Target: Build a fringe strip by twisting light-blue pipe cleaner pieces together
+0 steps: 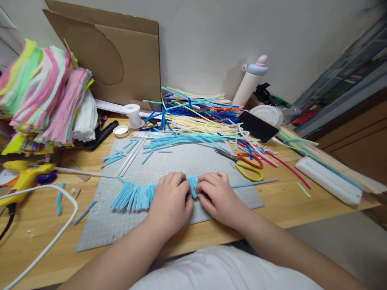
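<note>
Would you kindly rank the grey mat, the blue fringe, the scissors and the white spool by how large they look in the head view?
1. Grey mat, clearly largest
2. Blue fringe, though partly hidden
3. Scissors
4. White spool

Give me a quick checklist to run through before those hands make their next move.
1. Left hand at the blue fringe: ok.
2. Right hand at the fringe's other end: ok.
3. Firm pinch by both: cannot tell; curled fingers hide it.
4. Grey mat free of loose pieces: not ok; short blue pieces lie on it.
5. Scissors apart from both hands: ok, beyond the right one.
6. Glue gun cool: cannot tell.
</note>
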`<state>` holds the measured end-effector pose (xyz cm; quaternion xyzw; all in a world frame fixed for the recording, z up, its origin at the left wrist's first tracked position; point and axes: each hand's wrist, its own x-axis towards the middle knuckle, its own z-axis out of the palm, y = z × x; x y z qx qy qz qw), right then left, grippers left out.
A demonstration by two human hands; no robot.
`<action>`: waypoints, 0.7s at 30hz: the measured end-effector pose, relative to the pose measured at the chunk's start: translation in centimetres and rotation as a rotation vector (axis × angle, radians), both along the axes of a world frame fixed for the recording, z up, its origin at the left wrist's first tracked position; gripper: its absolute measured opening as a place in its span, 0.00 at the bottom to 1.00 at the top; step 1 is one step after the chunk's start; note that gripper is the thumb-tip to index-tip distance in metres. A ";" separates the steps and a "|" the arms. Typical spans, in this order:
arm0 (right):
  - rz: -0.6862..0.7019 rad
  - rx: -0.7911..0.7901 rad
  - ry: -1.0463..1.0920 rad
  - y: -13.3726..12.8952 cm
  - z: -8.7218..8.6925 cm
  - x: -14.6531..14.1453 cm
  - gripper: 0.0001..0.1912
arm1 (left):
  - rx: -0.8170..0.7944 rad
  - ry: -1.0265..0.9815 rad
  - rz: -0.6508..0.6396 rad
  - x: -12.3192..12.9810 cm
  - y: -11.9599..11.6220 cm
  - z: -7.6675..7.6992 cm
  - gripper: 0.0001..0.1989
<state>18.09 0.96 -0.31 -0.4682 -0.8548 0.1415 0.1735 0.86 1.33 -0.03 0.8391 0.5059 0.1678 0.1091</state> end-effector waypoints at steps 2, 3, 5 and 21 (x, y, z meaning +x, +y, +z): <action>0.003 0.013 -0.015 0.0 -0.1 0.0 0.05 | -0.007 -0.017 0.002 -0.1 0.0 -0.2 0.04; 0.007 0.022 -0.025 0.1 -0.2 0.0 0.05 | -0.012 -0.025 0.005 -0.1 0.0 -0.3 0.04; 0.021 0.040 -0.045 0.1 -0.3 0.0 0.05 | -0.023 -0.040 0.011 -0.1 0.0 -0.3 0.04; -0.002 0.017 -0.072 -0.1 0.3 0.0 0.05 | -0.045 -0.067 -0.015 0.1 0.0 -0.2 0.04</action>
